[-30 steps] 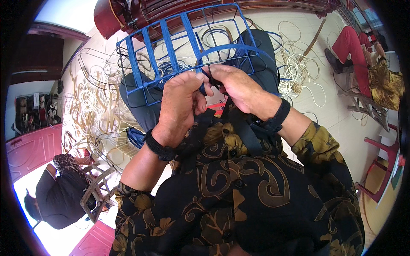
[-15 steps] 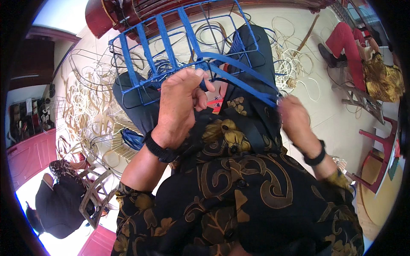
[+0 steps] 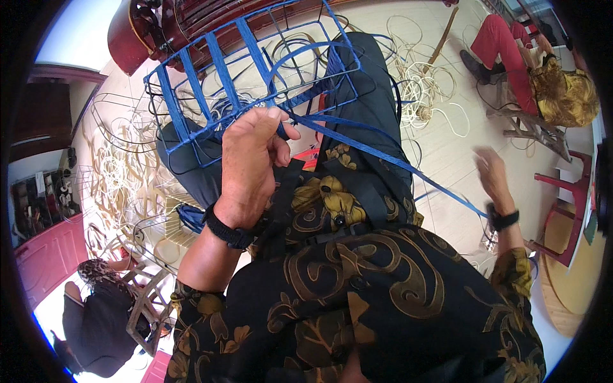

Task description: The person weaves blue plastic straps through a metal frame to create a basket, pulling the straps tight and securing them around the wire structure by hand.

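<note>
A rectangular wire frame (image 3: 306, 85), partly wrapped with blue cross bands, rests across my thighs. My left hand (image 3: 246, 159) is closed at its near edge, thumb and forefinger pinched together over the spot where a blue flat strip (image 3: 377, 155) comes off the frame. From there the strip runs taut to the right, reaching my right wrist by the black wristband. My right hand (image 3: 493, 175) is raised out to the right, its fingers smeared by motion. Whether they hold the strip's end cannot be made out. A second length of blue strip loops over the frame's right part.
Tangled pale cane strips (image 3: 121, 153) cover the floor at left, and a coil of pale cord (image 3: 421, 96) lies right of my knee. Dark red carved furniture (image 3: 137, 38) stands beyond the frame. Two people sit nearby, one in red trousers (image 3: 491, 41), one in black (image 3: 99, 325).
My right hand has swung outward to the right, away from the frame, and the blue strip has straightened. My left hand keeps its place at the frame's edge.
</note>
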Demonstrator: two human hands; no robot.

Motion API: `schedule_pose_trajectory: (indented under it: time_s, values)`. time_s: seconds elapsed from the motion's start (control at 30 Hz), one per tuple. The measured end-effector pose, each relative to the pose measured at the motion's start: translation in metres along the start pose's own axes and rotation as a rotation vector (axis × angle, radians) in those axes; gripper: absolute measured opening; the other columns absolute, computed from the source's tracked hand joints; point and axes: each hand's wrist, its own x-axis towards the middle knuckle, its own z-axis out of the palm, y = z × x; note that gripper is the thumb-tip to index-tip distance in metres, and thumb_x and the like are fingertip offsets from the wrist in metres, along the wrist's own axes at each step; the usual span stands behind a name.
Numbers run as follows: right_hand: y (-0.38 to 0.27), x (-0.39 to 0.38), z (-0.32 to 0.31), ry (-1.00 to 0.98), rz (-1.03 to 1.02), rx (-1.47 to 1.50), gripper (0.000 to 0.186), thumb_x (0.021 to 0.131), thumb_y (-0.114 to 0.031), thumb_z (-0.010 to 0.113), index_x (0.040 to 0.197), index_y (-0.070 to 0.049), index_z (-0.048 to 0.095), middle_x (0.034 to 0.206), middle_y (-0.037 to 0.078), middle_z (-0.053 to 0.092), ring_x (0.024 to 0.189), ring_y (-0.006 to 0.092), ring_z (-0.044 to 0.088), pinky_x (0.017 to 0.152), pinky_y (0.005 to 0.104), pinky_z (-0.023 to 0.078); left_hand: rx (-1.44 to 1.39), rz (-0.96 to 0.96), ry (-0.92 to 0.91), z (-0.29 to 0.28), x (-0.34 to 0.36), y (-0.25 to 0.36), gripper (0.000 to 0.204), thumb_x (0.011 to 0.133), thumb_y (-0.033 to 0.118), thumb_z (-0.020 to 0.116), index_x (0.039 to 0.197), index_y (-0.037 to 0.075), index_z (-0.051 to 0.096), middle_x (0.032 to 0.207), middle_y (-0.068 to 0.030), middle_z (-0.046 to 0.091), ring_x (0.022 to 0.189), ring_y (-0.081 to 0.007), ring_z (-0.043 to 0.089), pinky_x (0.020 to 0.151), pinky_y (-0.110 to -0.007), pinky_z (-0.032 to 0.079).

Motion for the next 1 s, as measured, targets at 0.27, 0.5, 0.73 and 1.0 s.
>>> schedule_pose_trajectory:
  time_s: [0.27, 0.5, 0.73, 1.0]
  values:
    - [-0.269, 0.089, 0.098, -0.301, -0.501, 0.431, 0.034, 0.103, -0.028, 0.061, 0.121, 0.001, 0.064, 0.095, 0.012, 0.066, 0.089, 0.0219, 0.065, 0.081, 0.0349, 0.054, 0.024, 0.045, 0.022, -0.002, 0.002, -0.002, 0.021, 0.105, 0.02, 0.055, 0.096, 0.002, 0.063, 0.08, -0.0085, 0.068, 0.051, -0.0109, 0.051, 0.048, -0.024, 0.039]
    - [-0.156, 0.034, 0.052, -0.329, -0.105, 0.574, 0.04, 0.107, -0.034, 0.055, 0.084, -0.003, 0.063, 0.069, 0.003, 0.056, 0.066, 0.0113, 0.052, 0.061, 0.0304, 0.045, 0.098, 0.101, 0.084, 0.008, -0.003, -0.008, 0.028, 0.106, 0.019, 0.053, 0.086, 0.003, 0.066, 0.072, -0.0039, 0.064, 0.05, -0.0071, 0.048, 0.049, -0.023, 0.035]
    - [0.033, -0.051, 0.053, -0.183, 0.029, -0.115, 0.023, 0.097, -0.024, 0.065, 0.084, -0.005, 0.068, 0.073, 0.018, 0.065, 0.069, 0.0367, 0.064, 0.064, 0.0443, 0.049, 0.065, 0.095, 0.027, 0.008, 0.002, -0.011, 0.021, 0.106, 0.02, 0.056, 0.093, 0.005, 0.064, 0.085, -0.0085, 0.071, 0.057, -0.0103, 0.052, 0.053, -0.023, 0.041]
    - [0.297, -0.236, -0.015, -0.907, 0.859, -1.236, 0.058, 0.081, -0.061, 0.074, 0.117, -0.016, 0.076, 0.131, 0.003, 0.069, 0.13, 0.0275, 0.058, 0.114, 0.0579, 0.033, -0.007, 0.038, 0.011, -0.01, 0.004, -0.007, 0.02, 0.105, 0.021, 0.058, 0.097, 0.004, 0.065, 0.082, -0.0092, 0.069, 0.056, -0.0114, 0.052, 0.053, -0.023, 0.04]
